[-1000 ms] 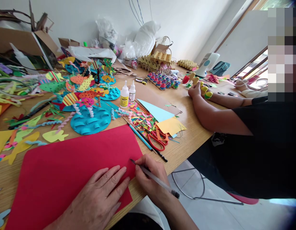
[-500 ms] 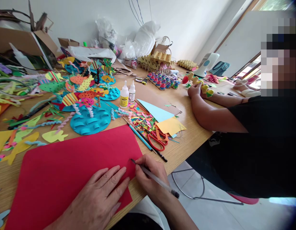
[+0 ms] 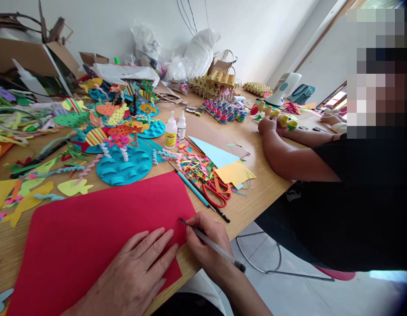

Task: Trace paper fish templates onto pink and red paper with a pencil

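Note:
A large red sheet of paper [image 3: 101, 219] lies in front of me at the table's near edge. My left hand [image 3: 140, 263] rests flat on its lower right part, fingers stretched out. My right hand [image 3: 208, 245] grips a pen [image 3: 216, 248] with a clear barrel and dark end, its tip touching the sheet near the right edge. Just beyond that hand lie a blue pencil [image 3: 193, 189], a black pencil [image 3: 222, 214] and red-handled scissors [image 3: 214, 195], beside a heap of coloured paper scraps [image 3: 198, 169].
Paper fish on a round blue base [image 3: 124, 169] stand behind the sheet. Two glue bottles [image 3: 171, 131] are upright mid-table. A light blue paper piece [image 3: 213, 151] and yellow paper [image 3: 234, 172] lie to the right. At right, a person [image 3: 361, 206] holds a painted egg-carton strip [image 3: 282, 120].
My hands, the pen and the red sheet look unmoved. The person at right has shifted very slightly, with the egg-carton strip still in hand.

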Demonstrator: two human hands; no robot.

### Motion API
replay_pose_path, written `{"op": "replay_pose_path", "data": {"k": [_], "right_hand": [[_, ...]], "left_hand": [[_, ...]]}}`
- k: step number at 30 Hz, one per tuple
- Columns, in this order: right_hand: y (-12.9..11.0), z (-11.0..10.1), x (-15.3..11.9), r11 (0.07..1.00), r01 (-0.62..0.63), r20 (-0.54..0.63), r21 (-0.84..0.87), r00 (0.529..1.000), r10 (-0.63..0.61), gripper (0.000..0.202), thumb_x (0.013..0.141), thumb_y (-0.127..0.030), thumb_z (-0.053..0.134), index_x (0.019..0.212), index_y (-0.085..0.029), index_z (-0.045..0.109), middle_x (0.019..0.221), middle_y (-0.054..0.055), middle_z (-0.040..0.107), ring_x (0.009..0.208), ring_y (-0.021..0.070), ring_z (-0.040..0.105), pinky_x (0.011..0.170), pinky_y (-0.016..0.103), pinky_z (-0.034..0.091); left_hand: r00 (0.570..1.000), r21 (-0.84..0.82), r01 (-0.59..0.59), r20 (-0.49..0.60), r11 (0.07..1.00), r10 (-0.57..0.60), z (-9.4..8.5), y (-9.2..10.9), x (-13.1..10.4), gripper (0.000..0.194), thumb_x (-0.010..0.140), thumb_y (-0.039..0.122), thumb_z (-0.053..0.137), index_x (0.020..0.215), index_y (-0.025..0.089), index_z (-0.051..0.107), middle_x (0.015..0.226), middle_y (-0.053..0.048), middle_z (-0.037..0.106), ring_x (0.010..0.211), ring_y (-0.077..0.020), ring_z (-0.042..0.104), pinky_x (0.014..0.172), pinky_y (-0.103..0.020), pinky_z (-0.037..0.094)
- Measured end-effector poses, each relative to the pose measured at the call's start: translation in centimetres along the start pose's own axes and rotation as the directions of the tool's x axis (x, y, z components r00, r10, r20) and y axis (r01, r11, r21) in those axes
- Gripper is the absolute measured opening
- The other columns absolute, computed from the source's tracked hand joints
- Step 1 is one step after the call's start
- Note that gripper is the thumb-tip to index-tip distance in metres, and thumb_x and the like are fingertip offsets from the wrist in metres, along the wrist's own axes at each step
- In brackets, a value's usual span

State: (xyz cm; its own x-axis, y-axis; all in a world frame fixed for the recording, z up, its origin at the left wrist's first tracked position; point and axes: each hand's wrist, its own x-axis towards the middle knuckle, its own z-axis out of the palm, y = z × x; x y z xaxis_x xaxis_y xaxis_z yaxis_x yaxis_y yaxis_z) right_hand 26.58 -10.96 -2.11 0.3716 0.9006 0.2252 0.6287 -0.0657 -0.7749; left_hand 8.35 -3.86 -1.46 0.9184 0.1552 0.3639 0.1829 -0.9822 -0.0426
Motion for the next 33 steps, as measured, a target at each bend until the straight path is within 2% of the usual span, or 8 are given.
{"op": "replay_pose_path", "data": {"k": [4,13,18,24,30,33], "right_hand": [[0.02,0.00,-0.03,1.000,0.010,-0.001,0.000,1.000,-0.010,0.009,0.075,-0.014,0.049,0.073,-0.019,0.056,0.051,-0.005,0.053,0.044,0.0098,0.047,0.046,0.020,0.035],[-0.06,-0.01,0.04,1.000,0.000,-0.010,0.010,1.000,0.000,0.009,0.075,-0.015,0.050,0.071,-0.020,0.056,0.051,-0.005,0.053,0.043,0.0095,0.047,0.045,0.020,0.035],[0.01,0.02,0.00,1.000,-0.009,-0.004,-0.017,1.000,0.009,0.010,0.075,-0.014,0.049,0.073,-0.020,0.057,0.051,-0.005,0.054,0.044,0.0101,0.048,0.045,0.020,0.036],[-0.21,-0.09,0.08,0.999,0.022,-0.002,0.029,1.000,-0.022,0.010,0.075,-0.014,0.049,0.069,-0.020,0.054,0.050,-0.005,0.052,0.043,0.0092,0.047,0.045,0.019,0.035],[-0.02,-0.02,0.11,1.000,0.001,-0.008,-0.001,1.000,-0.001,0.009,0.075,-0.014,0.049,0.071,-0.019,0.055,0.050,-0.006,0.050,0.043,0.0089,0.044,0.045,0.019,0.034],[-0.12,-0.11,0.09,1.000,0.006,0.006,0.021,1.000,-0.006,0.009,0.074,-0.013,0.049,0.069,-0.019,0.054,0.049,-0.006,0.048,0.043,0.0087,0.044,0.044,0.019,0.033]], "left_hand": [[1.000,-0.015,0.024,-0.017,1.000,-0.024,-0.06,0.09,0.04,0.032,0.097,0.028,0.035,0.116,0.025,0.061,0.118,0.001,0.064,0.110,-0.0174,0.052,0.095,-0.029,0.035],[1.000,0.000,-0.017,0.022,1.000,0.017,-0.04,-0.07,-0.17,0.032,0.095,0.028,0.039,0.121,0.026,0.058,0.122,0.001,0.061,0.113,-0.0171,0.050,0.095,-0.027,0.035],[0.998,-0.029,0.058,-0.002,0.998,-0.058,-0.16,0.39,0.02,0.034,0.098,0.029,0.032,0.113,0.025,0.063,0.120,0.001,0.063,0.113,-0.0177,0.051,0.097,-0.031,0.034],[1.000,-0.008,-0.010,0.008,1.000,0.010,-0.40,0.05,0.19,0.033,0.097,0.030,0.035,0.115,0.024,0.062,0.119,0.001,0.064,0.110,-0.0178,0.054,0.092,-0.030,0.038],[0.997,-0.052,0.075,-0.033,0.996,-0.076,0.03,0.42,0.09,0.036,0.099,0.029,0.030,0.112,0.024,0.063,0.118,0.001,0.064,0.112,-0.0170,0.052,0.096,-0.030,0.033],[0.999,-0.028,0.037,-0.014,0.999,-0.038,0.01,0.29,0.05,0.033,0.098,0.028,0.034,0.112,0.025,0.063,0.119,0.002,0.063,0.112,-0.0174,0.052,0.095,-0.031,0.034]]}}
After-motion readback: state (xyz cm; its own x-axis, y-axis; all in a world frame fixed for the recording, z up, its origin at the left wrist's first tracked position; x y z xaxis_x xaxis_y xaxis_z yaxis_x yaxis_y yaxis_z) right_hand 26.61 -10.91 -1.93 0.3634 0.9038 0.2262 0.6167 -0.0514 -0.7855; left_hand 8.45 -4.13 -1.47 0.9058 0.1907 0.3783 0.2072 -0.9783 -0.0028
